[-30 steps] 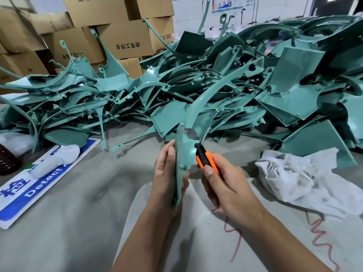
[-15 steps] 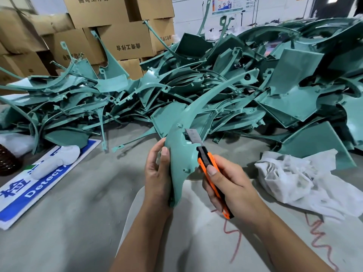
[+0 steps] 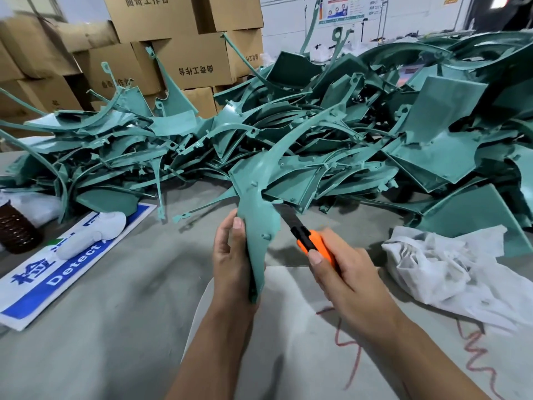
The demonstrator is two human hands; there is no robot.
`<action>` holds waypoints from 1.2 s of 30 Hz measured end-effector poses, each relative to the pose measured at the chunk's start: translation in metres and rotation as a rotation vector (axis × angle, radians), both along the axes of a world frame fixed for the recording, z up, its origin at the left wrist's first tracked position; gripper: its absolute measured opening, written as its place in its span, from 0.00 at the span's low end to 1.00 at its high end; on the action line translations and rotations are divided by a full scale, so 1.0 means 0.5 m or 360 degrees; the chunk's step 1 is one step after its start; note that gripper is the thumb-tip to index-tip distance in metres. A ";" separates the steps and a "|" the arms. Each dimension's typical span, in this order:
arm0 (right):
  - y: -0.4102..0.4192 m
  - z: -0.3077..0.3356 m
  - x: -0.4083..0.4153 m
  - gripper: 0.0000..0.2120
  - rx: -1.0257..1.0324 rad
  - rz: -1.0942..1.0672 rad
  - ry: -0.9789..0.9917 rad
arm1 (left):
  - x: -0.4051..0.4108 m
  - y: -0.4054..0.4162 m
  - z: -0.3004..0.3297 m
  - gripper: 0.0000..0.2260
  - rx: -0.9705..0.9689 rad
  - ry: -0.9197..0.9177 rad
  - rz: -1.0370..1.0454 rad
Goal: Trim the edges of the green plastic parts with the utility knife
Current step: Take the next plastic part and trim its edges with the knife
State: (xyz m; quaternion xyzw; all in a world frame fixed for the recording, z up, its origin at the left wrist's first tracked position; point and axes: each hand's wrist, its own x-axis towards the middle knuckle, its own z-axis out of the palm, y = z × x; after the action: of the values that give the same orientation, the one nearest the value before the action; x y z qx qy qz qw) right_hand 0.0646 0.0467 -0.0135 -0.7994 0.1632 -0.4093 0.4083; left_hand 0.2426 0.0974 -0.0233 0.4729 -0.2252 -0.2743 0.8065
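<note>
Trimming mid-stroke, I judge: my left hand (image 3: 233, 261) grips the long curved green plastic part (image 3: 256, 215) upright at centre, right hand (image 3: 343, 272) clenches the orange utility knife (image 3: 313, 241), blade at the part's three-o'clock edge, needing a steady draw next.

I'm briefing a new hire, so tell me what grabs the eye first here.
The sprawling heap of green plastic parts fills the far side of the table. In front of it, the left hand grips one curved green part upright while the right hand holds an orange utility knife, blade at the part's edge. Crumpled white cloth lies to the right.
</note>
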 end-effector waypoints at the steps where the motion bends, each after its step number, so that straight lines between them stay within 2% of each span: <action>1: -0.003 -0.003 0.001 0.08 -0.0068 -0.0008 0.0024 | -0.001 -0.001 0.000 0.17 0.0021 0.0010 0.0013; 7: -0.023 -0.012 -0.001 0.03 -0.0337 -0.0002 0.0189 | 0.010 0.004 0.003 0.11 0.0044 0.0297 0.0079; 10: -0.037 -0.014 -0.007 0.05 -0.0434 -0.0060 0.0233 | 0.011 0.014 0.010 0.09 0.0057 0.0352 0.0224; 12: -0.045 -0.017 -0.011 0.07 -0.0502 -0.0211 0.0321 | 0.019 0.020 0.015 0.08 0.0051 0.0479 0.0322; 14: -0.053 -0.022 -0.013 0.07 -0.0546 -0.0458 0.0467 | 0.032 0.024 0.018 0.10 0.0032 0.0601 0.0398; 15: -0.057 -0.023 -0.012 0.09 -0.0512 -0.0532 0.0567 | 0.036 0.026 0.021 0.12 0.0018 0.0638 0.0400; 18: -0.059 -0.011 -0.010 0.24 -0.0430 -0.0632 0.0788 | 0.041 0.030 0.023 0.16 -0.0022 0.0664 0.0286; 20: -0.055 0.010 -0.020 0.24 -0.0588 -0.0848 0.0640 | 0.042 0.035 0.018 0.17 -0.0087 0.0664 0.0158; 23: -0.062 0.035 -0.069 0.16 -0.0752 -0.1428 0.0363 | 0.040 0.036 0.017 0.22 -0.0170 0.0610 -0.0005; 24: -0.071 0.038 -0.095 0.15 -0.0668 -0.1601 0.0461 | 0.038 0.035 0.018 0.24 -0.0177 0.0553 -0.0059; 26: -0.083 0.033 -0.142 0.23 -0.0285 -0.1691 0.1012 | 0.029 0.031 0.024 0.27 -0.0193 0.0488 -0.0135; 28: -0.084 0.021 -0.170 0.26 0.0025 -0.1467 0.1449 | 0.019 0.031 0.024 0.26 -0.0218 0.0468 -0.0225; 29: -0.085 0.013 -0.177 0.22 0.0043 -0.1343 0.1471 | 0.015 0.031 0.021 0.23 -0.0225 0.0434 -0.0279; 31: -0.087 0.002 -0.180 0.09 -0.0144 -0.1226 0.1156 | 0.007 0.029 0.015 0.21 -0.0213 0.0363 -0.0366; 33: -0.088 0.002 -0.170 0.08 -0.0208 -0.1324 0.0671 | 0.003 0.024 0.011 0.22 -0.0216 0.0318 -0.0436; 34: -0.087 0.010 -0.158 0.08 -0.0101 -0.1377 0.0388 | 0.002 0.023 0.010 0.22 -0.0231 0.0303 -0.0469; 36: -0.071 0.053 -0.116 0.06 0.0410 -0.1296 -0.0214 | -0.001 0.021 0.009 0.22 -0.0249 0.0273 -0.0483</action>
State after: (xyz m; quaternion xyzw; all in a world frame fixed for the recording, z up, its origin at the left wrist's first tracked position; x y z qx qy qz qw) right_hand 0.0064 0.0113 0.0130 -0.5838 0.4882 -0.5645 0.3196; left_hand 0.2420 0.1081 -0.0189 0.3443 -0.2449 -0.4140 0.8063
